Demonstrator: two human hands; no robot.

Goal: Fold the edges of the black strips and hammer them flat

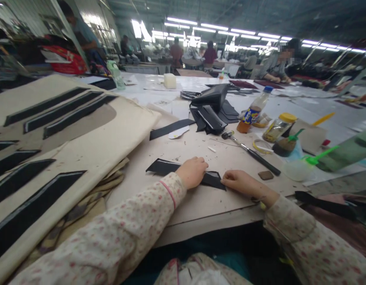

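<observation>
A black leather-like strip (162, 167) lies across the board in front of me, a pale line along its upper edge. My left hand (192, 172) rests over its middle with the fingers curled down around it, hiding that part. At the strip's right end, my right hand (241, 183) pinches the corner between thumb and forefinger. A small folded or raised flap shows near that end, between the two hands. Beyond the strip are a small white stick (212, 149) and a hammer (254, 152) with a black handle. A small brown block (265, 175) sits right of my right hand.
A cream padded board (132, 114) holding several black strips stands at left. Stacked black pieces (211, 103) lie ahead. Toward the right are a Pepsi bottle (251, 113), a yellow-lidded jar (279, 126), a tape roll (262, 146) and a green-nozzled bottle (298, 168). Other people work farther back.
</observation>
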